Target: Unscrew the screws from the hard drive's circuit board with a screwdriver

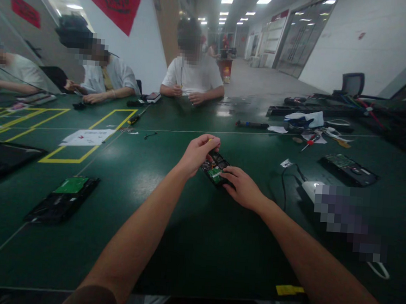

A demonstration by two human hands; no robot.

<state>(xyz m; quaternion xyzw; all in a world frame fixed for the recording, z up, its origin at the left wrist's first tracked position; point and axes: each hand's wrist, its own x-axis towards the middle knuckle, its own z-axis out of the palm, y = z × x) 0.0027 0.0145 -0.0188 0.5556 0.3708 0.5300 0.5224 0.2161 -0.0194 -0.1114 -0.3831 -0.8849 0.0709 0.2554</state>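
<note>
A small black device with a green circuit board (216,168) lies on the dark green table (196,244) in front of me. My left hand (198,152) is closed in a pinch above its far end, gripping a thin tool with a yellow tip. My right hand (241,187) rests on the device's near right side, fingers curled over its edge and holding it down.
A hard drive with a green board (63,199) lies at left, a dark tray (4,156) beyond it. Another drive (348,167) lies at right near a black cable (286,183). A paper sheet (87,137) sits in yellow floor-tape markings. Three seated people work across the table.
</note>
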